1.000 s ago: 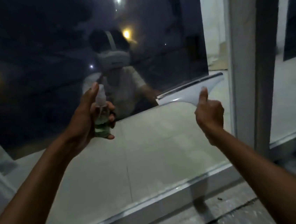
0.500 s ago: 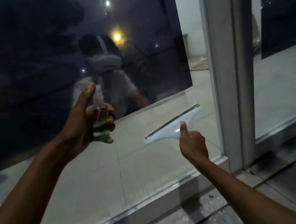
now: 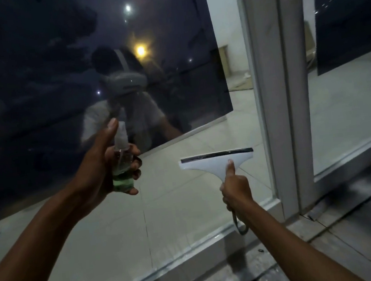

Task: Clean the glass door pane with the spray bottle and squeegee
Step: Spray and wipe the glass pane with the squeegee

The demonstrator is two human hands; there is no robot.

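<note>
The glass door pane point(image 3: 62, 68) fills the left and centre, dark above and reflecting a person with a headset. My left hand point(image 3: 96, 172) grips a small clear spray bottle point(image 3: 122, 167) with green liquid at its bottom, index finger on top of the nozzle, held upright close to the pane. My right hand point(image 3: 235, 190) grips the handle of a white squeegee point(image 3: 216, 161), thumb pressed up along its neck. Its black rubber blade lies level against the lower right of the pane. A loop hangs from the handle below my wrist.
A white door frame post point(image 3: 282, 89) stands just right of the squeegee, with a second glass pane point(image 3: 347, 100) beyond it. The metal bottom rail point(image 3: 170, 270) runs along the pane's foot. A grey, dusty floor point(image 3: 350, 237) lies below it.
The squeegee has come down the pane from mid-height to low, and its blade has turned from tilted to level. The spray bottle has stayed in place in my left hand.
</note>
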